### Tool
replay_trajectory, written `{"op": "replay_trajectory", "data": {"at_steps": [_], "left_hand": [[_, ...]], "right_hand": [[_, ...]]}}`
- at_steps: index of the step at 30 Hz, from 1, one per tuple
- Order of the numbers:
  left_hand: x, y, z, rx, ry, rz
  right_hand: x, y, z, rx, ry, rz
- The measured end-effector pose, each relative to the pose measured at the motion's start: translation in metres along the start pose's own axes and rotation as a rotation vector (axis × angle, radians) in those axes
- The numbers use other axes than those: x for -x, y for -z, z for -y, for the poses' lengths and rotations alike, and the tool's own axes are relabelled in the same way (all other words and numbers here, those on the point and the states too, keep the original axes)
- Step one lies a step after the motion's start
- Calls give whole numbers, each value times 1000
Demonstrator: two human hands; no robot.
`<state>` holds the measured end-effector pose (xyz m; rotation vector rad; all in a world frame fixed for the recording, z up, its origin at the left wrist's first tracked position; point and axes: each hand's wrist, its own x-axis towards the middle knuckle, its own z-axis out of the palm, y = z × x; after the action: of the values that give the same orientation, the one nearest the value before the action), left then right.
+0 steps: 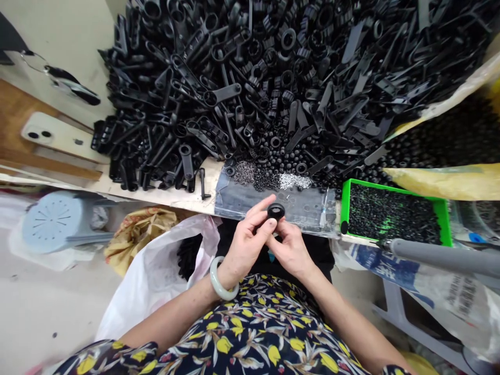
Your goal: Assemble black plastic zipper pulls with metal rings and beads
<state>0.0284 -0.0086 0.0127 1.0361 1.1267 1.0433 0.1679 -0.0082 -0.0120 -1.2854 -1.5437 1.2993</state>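
My left hand (pixel 247 240) and my right hand (pixel 289 249) meet just below the table's front edge, both pinching a small black plastic ring (pixel 276 211). The left thumb and forefinger close round the ring's left side, the right fingers press it from below. A pale green bangle (pixel 221 281) circles my left wrist. Just beyond the hands, a grey plastic sheet (pixel 312 208) on the table edge carries small heaps of tiny metal pins (pixel 294 180) and dark little parts (pixel 250 174).
A big heap of black plastic levers and rings (pixel 273 78) covers the table. A green tray (pixel 443 208) of small black pieces sits at right, with a grey rod (pixel 441 256) before it. A white bag (pixel 156 271) hangs at left, a phone (pixel 58 136) lies far left.
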Motion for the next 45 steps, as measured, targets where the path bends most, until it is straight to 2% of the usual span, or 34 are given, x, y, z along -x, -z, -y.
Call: {"op": "replay_trajectory", "data": {"at_steps": [6, 9, 13, 15, 17, 18, 20, 24, 25, 27, 31, 34, 37, 42, 45], "left_hand": [[5, 2, 8, 35, 63, 30], [3, 10, 6, 18, 15, 52], [-7, 41, -6, 33, -112, 253], [-12, 57, -10, -15, -107, 374], [-16, 70, -10, -62, -79, 412], [-17, 74, -8, -66, -65, 377], [-21, 80, -3, -27, -50, 193], [-30, 87, 10, 18, -99, -287], [-33, 87, 12, -15, -122, -362], [-38, 85, 13, -150, -166, -430], [-52, 73, 11, -551, -310, -376], [-67, 67, 11, -836, -417, -272], [-81, 70, 16, -1048, -455, -169], [-92, 79, 13, -1040, -455, -121], [-83, 69, 4, -944, -467, -106]], "right_hand": [[3, 0, 1, -59, -154, 50], [5, 3, 3, -214, -173, 79], [6, 6, 5, -661, -213, 272], [3, 7, 5, -743, -256, 267], [-4, 10, 5, -624, -235, 210], [-9, 12, 4, -502, -182, 174], [-18, 19, 0, -181, -6, 92], [-32, 31, -19, 565, 369, -90], [-33, 33, -24, 716, 427, -110], [-35, 33, -33, 901, 500, -127], [-35, 31, -39, 859, 492, -136], [-34, 32, -39, 742, 457, -127], [-30, 35, -40, 652, 432, -150], [-25, 45, -37, 514, 355, -206], [-34, 58, -28, 476, 299, -266]]}}
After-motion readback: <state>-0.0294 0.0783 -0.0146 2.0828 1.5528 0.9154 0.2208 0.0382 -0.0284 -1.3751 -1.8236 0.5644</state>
